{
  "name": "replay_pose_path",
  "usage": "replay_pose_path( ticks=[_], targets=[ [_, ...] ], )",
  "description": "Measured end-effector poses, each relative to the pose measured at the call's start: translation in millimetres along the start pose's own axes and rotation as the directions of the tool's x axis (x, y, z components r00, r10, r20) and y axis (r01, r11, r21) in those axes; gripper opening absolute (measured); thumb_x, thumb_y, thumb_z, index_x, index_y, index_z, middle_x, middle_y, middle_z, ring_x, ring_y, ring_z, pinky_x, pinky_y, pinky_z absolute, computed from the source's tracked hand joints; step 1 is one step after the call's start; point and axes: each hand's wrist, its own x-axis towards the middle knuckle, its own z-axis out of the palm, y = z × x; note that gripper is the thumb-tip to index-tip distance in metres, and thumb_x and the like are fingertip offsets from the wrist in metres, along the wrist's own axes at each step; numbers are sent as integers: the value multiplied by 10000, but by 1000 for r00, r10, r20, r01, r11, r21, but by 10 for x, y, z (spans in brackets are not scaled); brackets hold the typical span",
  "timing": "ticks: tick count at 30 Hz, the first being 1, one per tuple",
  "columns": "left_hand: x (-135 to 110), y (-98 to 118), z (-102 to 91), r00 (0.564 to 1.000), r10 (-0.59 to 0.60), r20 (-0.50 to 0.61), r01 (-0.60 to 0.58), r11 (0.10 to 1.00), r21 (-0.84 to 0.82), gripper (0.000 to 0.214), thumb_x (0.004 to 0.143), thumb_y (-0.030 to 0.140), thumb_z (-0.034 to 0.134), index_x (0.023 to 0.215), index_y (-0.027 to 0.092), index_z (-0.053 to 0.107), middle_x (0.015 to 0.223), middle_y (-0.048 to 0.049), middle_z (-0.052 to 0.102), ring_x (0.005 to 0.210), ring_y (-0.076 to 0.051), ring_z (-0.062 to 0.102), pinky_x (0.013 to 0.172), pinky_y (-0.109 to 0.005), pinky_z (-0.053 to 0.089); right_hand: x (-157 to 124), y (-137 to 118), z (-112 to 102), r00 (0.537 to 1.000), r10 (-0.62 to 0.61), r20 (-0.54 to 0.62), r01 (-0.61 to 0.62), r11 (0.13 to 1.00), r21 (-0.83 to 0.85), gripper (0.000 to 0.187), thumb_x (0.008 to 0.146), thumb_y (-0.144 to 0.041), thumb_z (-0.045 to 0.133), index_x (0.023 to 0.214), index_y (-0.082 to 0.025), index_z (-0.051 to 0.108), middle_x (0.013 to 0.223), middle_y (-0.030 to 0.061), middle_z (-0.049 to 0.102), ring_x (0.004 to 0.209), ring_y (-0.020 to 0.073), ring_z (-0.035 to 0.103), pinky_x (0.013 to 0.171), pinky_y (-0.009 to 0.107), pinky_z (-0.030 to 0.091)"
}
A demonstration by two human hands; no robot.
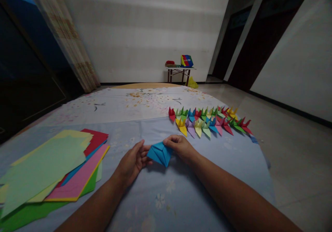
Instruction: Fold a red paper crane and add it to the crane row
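Observation:
A blue square of origami paper (161, 153), folded into a diamond with a flap and creases on its front, is tilted up above the cloth in front of me. My right hand (180, 147) pinches its upper right edge, thumb on the front and fingers behind. At the paper's left corner is my left hand (133, 161), palm turned inward and thumb raised apart from the paper. Its fingers reach to that corner, some tips partly behind it; the left hand is open rather than pinching.
Loose sheets of coloured paper (49, 169) lie stacked at the left. Several folded paper cranes (198, 126) stand in two rows at the right. A flowered tablecloth (155, 197) covers the table. Beyond, a small table (181, 68) holds a colourful box (186, 61).

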Motion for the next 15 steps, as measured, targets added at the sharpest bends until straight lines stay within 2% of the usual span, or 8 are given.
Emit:
replay_pose_path(
  ticks=[4, 9, 15],
  targets=[
    [-9, -21, 28, 999, 34, -33, -31, 996, 83, 304, 775, 394, 593, 707, 104, 655, 615, -49, 647, 535, -134, 587, 488, -227, 474, -5, 4, -2, 999, -25, 35, 26, 999, -26, 340, 613, -452, 716, 658, -128, 621, 558, -36, 525, 523, 71, 423, 551, 220, 327],
    [-7, -62, 49, 998, 56, -18, -52, 982, 181, 308, 690, 426, 678, 630, 128, 629, 528, 10, 574, 482, -95, 505, 465, -194, 429, -2, 25, 1, 998, -41, 57, 45, 997, -63, 341, 635, -461, 701, 678, -130, 628, 569, -36, 527, 532, 73, 424, 555, 220, 325],
    [33, -92, -8, 997, 74, 21, -77, 960, 268, 326, 700, 447, 651, 678, 123, 672, 605, -24, 643, 553, -122, 540, 548, -220, 432, -15, 16, 3, 998, -14, 63, 18, 998, -65, 363, 619, -475, 706, 697, -128, 634, 576, -34, 533, 530, 74, 427, 549, 219, 331]
  ],
)
